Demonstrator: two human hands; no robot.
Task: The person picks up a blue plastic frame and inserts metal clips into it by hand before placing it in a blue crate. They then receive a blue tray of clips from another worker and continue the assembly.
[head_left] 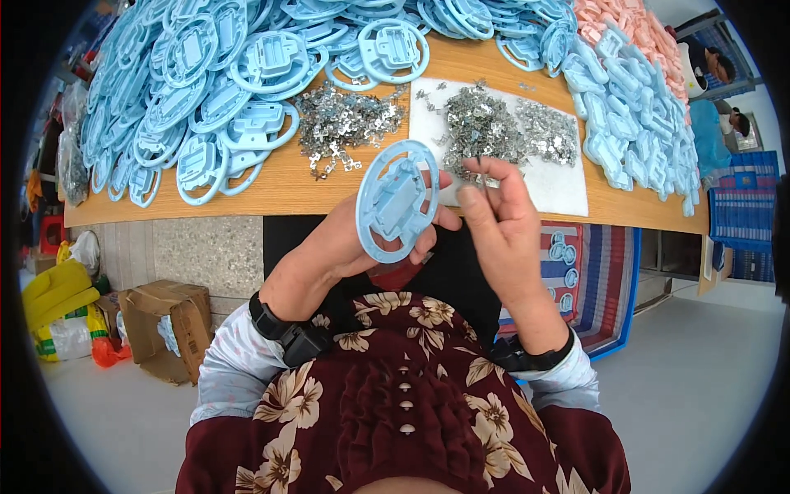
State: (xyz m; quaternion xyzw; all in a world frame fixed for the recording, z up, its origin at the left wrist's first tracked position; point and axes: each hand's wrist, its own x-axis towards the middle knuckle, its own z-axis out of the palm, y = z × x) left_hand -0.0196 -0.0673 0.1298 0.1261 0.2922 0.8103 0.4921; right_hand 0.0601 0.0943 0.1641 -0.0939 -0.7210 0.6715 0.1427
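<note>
My left hand (337, 247) grips a light blue round plastic part (397, 200) with a ring rim and a rectangular middle, held upright just below the table's front edge. My right hand (502, 218) is right beside it, with thumb and forefinger pinched together near the part's rim; whether a small metal piece sits between them is too small to tell. Just beyond the hands lie two heaps of small silver metal clips, one on the bare wood (341, 123) and one on a white sheet (494, 128).
A wooden table (280, 185) carries big piles of the same blue parts at the left (206, 90) and right (634, 115), with pink parts (625, 29) at the back right. A cardboard box (164, 325) and yellow bag (53, 300) stand on the floor left; blue crates (745, 214) stand right.
</note>
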